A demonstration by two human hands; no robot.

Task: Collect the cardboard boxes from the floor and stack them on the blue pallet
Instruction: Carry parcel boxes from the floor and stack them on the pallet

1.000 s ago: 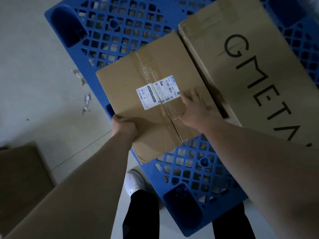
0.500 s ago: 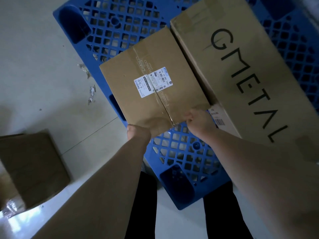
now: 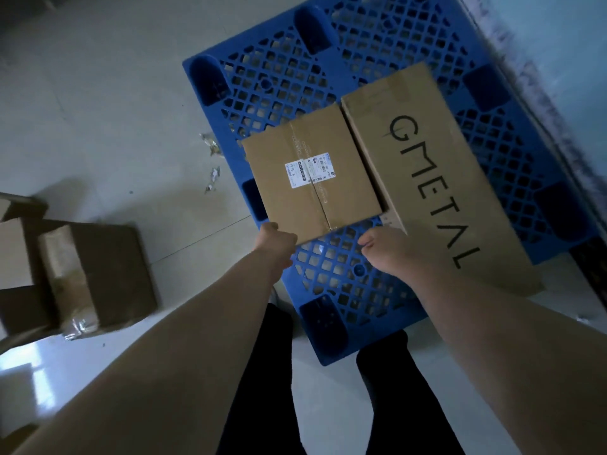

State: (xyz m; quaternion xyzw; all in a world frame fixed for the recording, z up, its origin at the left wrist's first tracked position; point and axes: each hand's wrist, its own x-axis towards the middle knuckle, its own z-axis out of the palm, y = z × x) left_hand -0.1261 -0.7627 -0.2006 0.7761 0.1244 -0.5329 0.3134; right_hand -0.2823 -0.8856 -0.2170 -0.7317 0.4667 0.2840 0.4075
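A small cardboard box [image 3: 312,192] with a white label lies flat on the blue pallet [image 3: 289,77]. It sits tight against a larger box printed GMETAL [image 3: 437,178], which overhangs the pallet's near edge. My left hand [image 3: 276,241] grips the small box's near left corner, its fingers hidden under the edge. Just off the box's near right edge, my right hand [image 3: 387,251] hovers over the pallet grid with loosely curled fingers, holding nothing.
A brown taped box [image 3: 98,274] lies on the pale floor to the left, with another box [image 3: 13,251] at the frame edge. Paper scraps [image 3: 212,178] lie beside the pallet. My legs stand at its near corner. A wall runs along the right.
The small box slid further onto the pallet, against the GMETAL box. My right hand came off its near edge. The view pulled back, showing more floor and boxes on the left.
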